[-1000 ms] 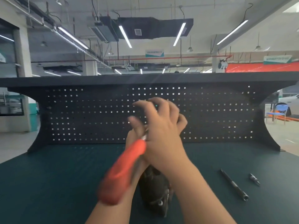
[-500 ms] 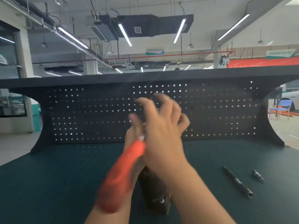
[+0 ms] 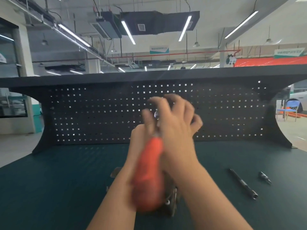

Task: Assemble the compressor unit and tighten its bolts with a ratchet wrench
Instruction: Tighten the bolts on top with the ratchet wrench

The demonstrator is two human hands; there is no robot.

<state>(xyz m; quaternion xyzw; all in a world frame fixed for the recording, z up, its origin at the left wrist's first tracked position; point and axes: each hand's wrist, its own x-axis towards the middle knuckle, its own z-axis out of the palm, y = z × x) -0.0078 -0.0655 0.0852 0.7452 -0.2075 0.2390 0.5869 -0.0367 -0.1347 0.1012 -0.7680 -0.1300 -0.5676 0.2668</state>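
Both hands are raised together above the dark green bench (image 3: 49, 188), blurred by motion. The right hand (image 3: 176, 130) lies over the left with its fingers loosely spread and curved around the top of the orange-handled ratchet wrench (image 3: 149, 176); whether they actually pinch the small shiny metal head there I cannot tell. The left hand (image 3: 141, 140) is mostly hidden behind the wrench and the right hand, so its grip cannot be read either. The wrench's orange handle slants down toward the camera.

The dark metal compressor unit (image 3: 171, 198) sits on the bench directly under the forearms, largely covered by them, with a bright bolt head showing near its lower edge.

Risks, as I judge them: the wrench seems to be handled well above the compressor unit, so a slip could drop the wrench onto it or the bench. A poorly seated socket would likely round a bolt or skid off under load. A swinging handle could also strike the wrists, which are crowded close together.

For room, the bench lies open to the left. On the right, a long black metal extension bar (image 3: 242, 184) and a short silver bit (image 3: 265, 177) lie well apart from the unit. The black perforated back panel (image 3: 83, 113) closes off the far edge.
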